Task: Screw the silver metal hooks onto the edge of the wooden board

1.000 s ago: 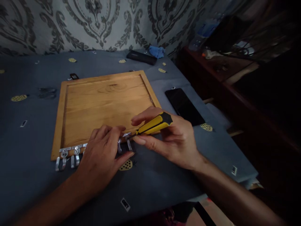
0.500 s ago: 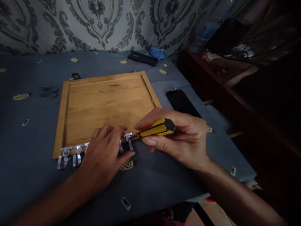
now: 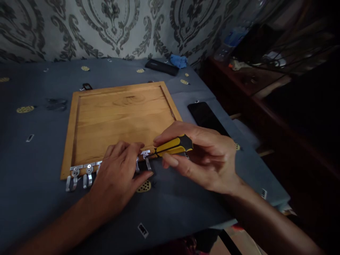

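Note:
A framed wooden board (image 3: 124,109) lies on the table, with a metal hook rail (image 3: 89,166) along its near edge. My left hand (image 3: 117,170) is laid over the middle of that rail, fingers curled on the board's edge and thumb reaching below, hiding some hooks. Between thumb and fingertips my right hand (image 3: 209,159) holds a yellow and black screwdriver (image 3: 172,146). The shaft points left to the rail's right-end hook (image 3: 147,162), near a screw there. Whether the tip sits in the screw I cannot tell.
A black phone (image 3: 207,117) lies right of the board. Loose dark hooks (image 3: 55,103) are to the left. At the back are a black case (image 3: 162,67) and a blue cloth (image 3: 178,61). A plastic bottle (image 3: 231,40) stands on a dark red cabinet (image 3: 239,81).
The fingers of my right hand have opened a little around the screwdriver handle, which has turned slightly. My left hand stays in place on the rail.

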`<act>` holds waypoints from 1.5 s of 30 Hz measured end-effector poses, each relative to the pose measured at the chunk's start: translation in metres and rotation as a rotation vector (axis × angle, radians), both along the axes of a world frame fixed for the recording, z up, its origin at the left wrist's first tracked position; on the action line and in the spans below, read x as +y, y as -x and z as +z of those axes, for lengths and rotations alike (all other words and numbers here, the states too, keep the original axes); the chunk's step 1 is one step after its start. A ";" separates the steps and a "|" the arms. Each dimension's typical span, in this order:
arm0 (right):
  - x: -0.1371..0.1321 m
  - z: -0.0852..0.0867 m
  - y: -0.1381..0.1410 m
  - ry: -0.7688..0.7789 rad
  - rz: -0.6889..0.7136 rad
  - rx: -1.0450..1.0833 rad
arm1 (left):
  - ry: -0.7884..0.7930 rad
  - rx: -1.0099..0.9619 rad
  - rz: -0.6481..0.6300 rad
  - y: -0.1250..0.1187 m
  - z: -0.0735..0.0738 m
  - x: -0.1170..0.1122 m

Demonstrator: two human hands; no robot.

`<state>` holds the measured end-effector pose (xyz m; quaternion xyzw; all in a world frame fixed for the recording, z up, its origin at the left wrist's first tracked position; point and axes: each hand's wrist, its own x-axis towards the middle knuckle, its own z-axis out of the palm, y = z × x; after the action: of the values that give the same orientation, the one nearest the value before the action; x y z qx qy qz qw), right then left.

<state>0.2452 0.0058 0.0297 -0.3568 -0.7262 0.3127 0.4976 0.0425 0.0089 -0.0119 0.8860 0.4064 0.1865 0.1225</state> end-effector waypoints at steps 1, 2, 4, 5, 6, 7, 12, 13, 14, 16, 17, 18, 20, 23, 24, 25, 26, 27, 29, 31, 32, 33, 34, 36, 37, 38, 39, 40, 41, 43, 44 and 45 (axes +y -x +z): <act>0.000 -0.001 -0.001 -0.009 0.005 0.002 | 0.001 -0.002 0.003 0.000 0.000 0.000; 0.001 -0.001 -0.002 -0.027 0.005 0.003 | 0.003 -0.003 0.004 0.000 0.000 0.000; 0.001 -0.003 -0.002 -0.069 -0.011 0.004 | 0.007 -0.005 0.005 0.000 0.000 0.000; 0.002 -0.004 -0.002 -0.084 -0.026 0.003 | 0.006 -0.006 0.007 0.000 0.000 0.000; 0.002 -0.004 -0.001 -0.091 -0.044 0.000 | 0.004 -0.006 0.010 -0.001 0.000 0.000; 0.002 -0.005 0.000 -0.091 -0.066 -0.005 | 0.002 -0.005 0.014 -0.001 0.000 0.000; 0.001 -0.008 0.005 -0.103 -0.145 -0.020 | -0.015 0.002 0.008 -0.001 -0.001 0.001; 0.001 -0.008 0.005 -0.122 -0.150 -0.025 | -0.015 0.004 0.006 -0.001 -0.001 0.001; 0.001 -0.008 0.005 -0.146 -0.156 -0.020 | -0.011 0.004 0.003 -0.001 0.000 0.001; -0.001 -0.008 0.006 -0.183 -0.190 0.015 | -0.008 0.002 0.000 -0.001 0.001 0.001; -0.002 -0.007 0.005 -0.188 -0.227 0.044 | -0.010 -0.003 -0.002 -0.001 0.001 0.001; -0.004 -0.006 0.005 -0.183 -0.269 0.075 | -0.014 -0.006 -0.004 -0.001 0.002 0.001; -0.006 -0.004 0.004 -0.147 -0.359 0.122 | -0.017 -0.009 0.001 -0.002 0.002 0.000; -0.006 -0.005 0.003 -0.127 -0.396 0.134 | -0.004 -0.012 0.008 -0.002 0.003 0.000; -0.005 -0.007 0.002 -0.132 -0.384 0.115 | 0.002 -0.013 0.011 -0.002 0.003 0.000; -0.004 -0.009 0.002 -0.139 -0.372 0.089 | 0.007 -0.016 0.013 -0.003 0.002 -0.001; -0.003 -0.012 0.001 -0.148 -0.365 0.063 | 0.012 -0.016 0.014 -0.003 0.002 -0.001; -0.002 -0.014 0.001 -0.150 -0.364 0.039 | 0.014 -0.015 0.014 -0.003 0.002 -0.001; 0.000 -0.017 0.001 -0.149 -0.371 0.016 | 0.011 -0.011 0.012 -0.003 0.002 -0.001; 0.001 -0.019 0.001 -0.139 -0.371 0.017 | 0.009 -0.001 0.011 -0.003 0.003 0.000; 0.000 -0.019 0.001 -0.133 -0.364 0.009 | 0.007 0.002 0.013 -0.003 0.003 0.000; 0.000 -0.018 0.002 -0.125 -0.357 -0.002 | 0.002 0.003 0.013 -0.002 0.004 0.000; 0.000 -0.017 0.002 -0.115 -0.349 -0.019 | -0.002 0.004 0.012 -0.002 0.004 0.000; -0.001 -0.015 0.002 -0.086 -0.336 -0.058 | -0.007 0.006 0.007 -0.001 0.004 0.000; -0.001 -0.014 0.002 -0.069 -0.330 -0.076 | -0.005 0.008 0.004 -0.001 0.004 -0.001; -0.001 -0.012 0.001 -0.055 -0.324 -0.092 | 0.000 0.012 0.003 -0.002 0.003 -0.001; -0.001 -0.011 0.001 -0.046 -0.317 -0.108 | 0.006 0.015 0.006 -0.002 0.003 -0.001; -0.001 -0.010 0.000 -0.051 -0.309 -0.123 | 0.011 0.017 0.010 -0.003 0.002 -0.001; -0.001 -0.009 0.000 -0.063 -0.306 -0.135 | 0.015 0.020 0.013 -0.004 0.002 -0.001; -0.001 -0.008 0.000 -0.094 -0.302 -0.167 | 0.007 0.031 0.012 -0.005 0.005 0.000; 0.000 -0.008 0.000 -0.118 -0.303 -0.182 | -0.004 0.033 0.010 -0.004 0.009 0.000; 0.000 -0.009 0.000 -0.142 -0.306 -0.193 | -0.013 0.025 0.011 -0.001 0.013 -0.001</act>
<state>0.2456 0.0056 0.0210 -0.4555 -0.7281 0.1458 0.4911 0.0434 0.0078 0.0007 0.8867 0.4118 0.1788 0.1106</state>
